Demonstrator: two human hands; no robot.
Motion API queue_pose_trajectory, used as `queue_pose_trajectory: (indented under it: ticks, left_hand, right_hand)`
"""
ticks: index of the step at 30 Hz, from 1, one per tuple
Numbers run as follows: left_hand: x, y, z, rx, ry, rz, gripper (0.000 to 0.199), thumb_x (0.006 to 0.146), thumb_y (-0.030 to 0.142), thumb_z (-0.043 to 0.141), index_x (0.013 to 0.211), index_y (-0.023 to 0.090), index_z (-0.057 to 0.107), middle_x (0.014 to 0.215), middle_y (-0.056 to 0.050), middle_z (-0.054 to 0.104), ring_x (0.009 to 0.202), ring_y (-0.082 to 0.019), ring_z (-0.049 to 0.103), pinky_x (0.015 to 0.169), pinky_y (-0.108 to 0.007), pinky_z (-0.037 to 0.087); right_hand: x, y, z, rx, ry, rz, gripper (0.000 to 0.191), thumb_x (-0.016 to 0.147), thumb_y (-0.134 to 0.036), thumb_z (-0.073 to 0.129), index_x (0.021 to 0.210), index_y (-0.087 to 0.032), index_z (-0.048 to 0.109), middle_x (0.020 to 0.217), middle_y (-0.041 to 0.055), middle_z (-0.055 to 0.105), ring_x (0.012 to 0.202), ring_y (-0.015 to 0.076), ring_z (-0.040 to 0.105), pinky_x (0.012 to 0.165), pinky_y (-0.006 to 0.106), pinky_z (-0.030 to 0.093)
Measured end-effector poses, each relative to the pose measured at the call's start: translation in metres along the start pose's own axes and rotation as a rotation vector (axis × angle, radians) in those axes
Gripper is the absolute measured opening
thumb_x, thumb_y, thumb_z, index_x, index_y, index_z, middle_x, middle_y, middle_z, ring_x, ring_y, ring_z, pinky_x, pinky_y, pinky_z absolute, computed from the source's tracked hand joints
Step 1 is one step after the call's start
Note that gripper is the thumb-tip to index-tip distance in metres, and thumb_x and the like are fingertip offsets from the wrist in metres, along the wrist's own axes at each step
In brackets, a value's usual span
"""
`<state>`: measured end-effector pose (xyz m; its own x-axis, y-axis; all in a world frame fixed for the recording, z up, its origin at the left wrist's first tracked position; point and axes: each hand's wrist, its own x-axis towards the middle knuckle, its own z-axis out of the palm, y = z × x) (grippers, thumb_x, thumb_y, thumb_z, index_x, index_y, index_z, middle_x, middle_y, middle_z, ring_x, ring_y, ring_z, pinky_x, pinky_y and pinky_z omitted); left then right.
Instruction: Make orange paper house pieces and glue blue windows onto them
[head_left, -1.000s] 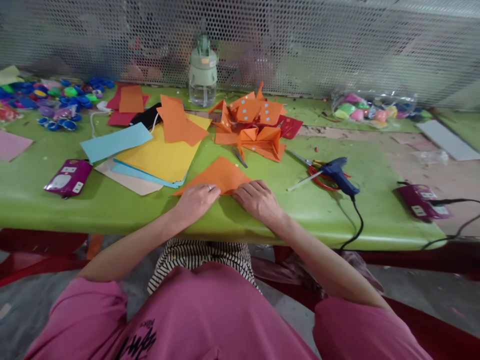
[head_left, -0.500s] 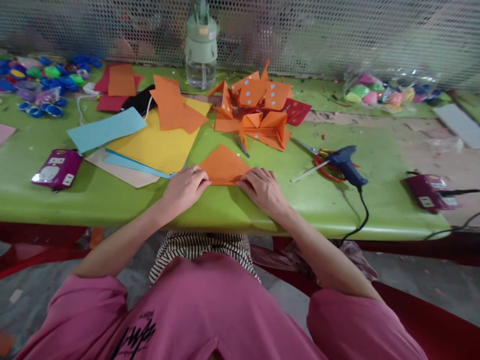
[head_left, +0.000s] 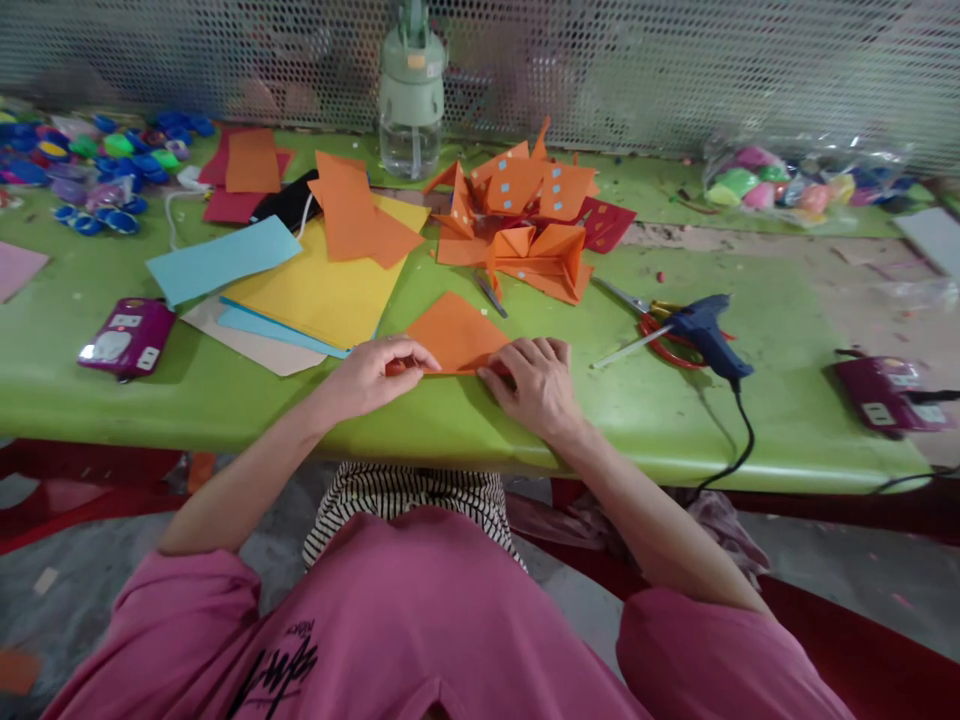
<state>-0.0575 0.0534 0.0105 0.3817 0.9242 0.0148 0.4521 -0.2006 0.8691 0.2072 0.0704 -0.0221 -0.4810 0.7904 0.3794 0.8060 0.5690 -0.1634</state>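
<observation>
A folded sheet of orange paper [head_left: 457,335] lies on the green table in front of me, its near edge straight and its far side coming to a point. At its left end, my left hand [head_left: 379,375] pinches the near edge between thumb and fingers. My right hand [head_left: 536,385] grips the right end, fingers curled over the paper and thumb at the near edge. Both palms hide the paper's side corners. Just beyond the sheet are small scissors or tweezers [head_left: 491,295], too small to tell which.
Orange folded paper pieces [head_left: 536,200] stand behind. Yellow sheets [head_left: 315,285] and a blue strip [head_left: 225,258] lie left. A glue gun [head_left: 705,330] with its cord and scissors [head_left: 622,298] lie right. A water bottle [head_left: 411,100] stands at the back, purple power sockets [head_left: 129,335] at the left.
My left thumb and fingers have opened into a looser arch at the paper's left end. My right hand has curled slightly more. The whole view has shifted a little.
</observation>
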Motion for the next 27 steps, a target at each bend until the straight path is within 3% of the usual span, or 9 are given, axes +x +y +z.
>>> queue_pose_trajectory:
  ticks: [4, 8, 12, 16, 22, 27]
  left_hand:
    - [0.0, 0.008, 0.005, -0.145, 0.057, -0.067, 0.016, 0.086, 0.035, 0.067, 0.089, 0.02, 0.069, 0.088, -0.002, 0.075, 0.079, -0.013, 0.067, 0.076, -0.026, 0.054]
    - [0.001, 0.011, 0.01, -0.111, 0.095, -0.061, 0.023, 0.087, 0.042, 0.069, 0.083, 0.02, 0.065, 0.08, 0.0, 0.072, 0.073, -0.012, 0.064, 0.07, -0.025, 0.051]
    - [0.0, 0.012, 0.012, -0.058, 0.099, -0.046, 0.018, 0.088, 0.036, 0.069, 0.082, 0.02, 0.064, 0.079, 0.002, 0.072, 0.072, -0.012, 0.064, 0.069, -0.025, 0.05]
    - [0.001, 0.013, 0.014, -0.014, 0.122, -0.032, 0.009, 0.085, 0.021, 0.071, 0.08, 0.019, 0.064, 0.076, 0.003, 0.071, 0.071, -0.011, 0.063, 0.071, -0.024, 0.05]
    - [-0.001, 0.013, 0.016, -0.024, 0.137, 0.01, 0.012, 0.087, 0.025, 0.072, 0.08, 0.02, 0.064, 0.076, 0.003, 0.072, 0.072, -0.011, 0.064, 0.071, -0.023, 0.052]
    - [-0.003, 0.013, 0.013, -0.015, 0.16, 0.007, 0.016, 0.087, 0.031, 0.073, 0.08, 0.02, 0.064, 0.078, 0.002, 0.073, 0.074, -0.012, 0.065, 0.074, -0.025, 0.053]
  right_hand:
    - [0.004, -0.015, -0.012, 0.183, 0.109, -0.004, 0.021, 0.098, -0.043, 0.061, 0.102, -0.024, 0.07, 0.099, 0.0076, 0.073, 0.093, 0.0242, 0.062, 0.09, 0.043, 0.04]
    - [0.011, -0.038, -0.025, 0.548, 0.038, 0.016, 0.025, 0.099, -0.044, 0.06, 0.104, -0.023, 0.072, 0.095, 0.0062, 0.072, 0.09, 0.0206, 0.064, 0.082, 0.036, 0.049]
    - [0.017, -0.053, -0.026, 0.67, 0.014, 0.081, 0.027, 0.097, -0.046, 0.064, 0.096, -0.021, 0.074, 0.088, 0.0049, 0.07, 0.083, 0.0187, 0.064, 0.076, 0.034, 0.051]
    - [0.021, -0.056, -0.022, 0.721, -0.007, 0.147, 0.034, 0.099, -0.048, 0.059, 0.084, -0.02, 0.069, 0.082, 0.0036, 0.067, 0.076, 0.0157, 0.06, 0.072, 0.031, 0.048]
    - [0.018, -0.049, -0.018, 0.909, -0.187, 0.288, 0.037, 0.097, -0.055, 0.056, 0.085, -0.021, 0.06, 0.074, -0.0017, 0.057, 0.066, 0.0116, 0.048, 0.058, 0.026, 0.038]
    - [0.015, -0.045, -0.02, 0.917, -0.123, 0.389, 0.029, 0.101, -0.048, 0.051, 0.087, -0.023, 0.052, 0.076, -0.0021, 0.048, 0.069, 0.0128, 0.043, 0.061, 0.028, 0.037]
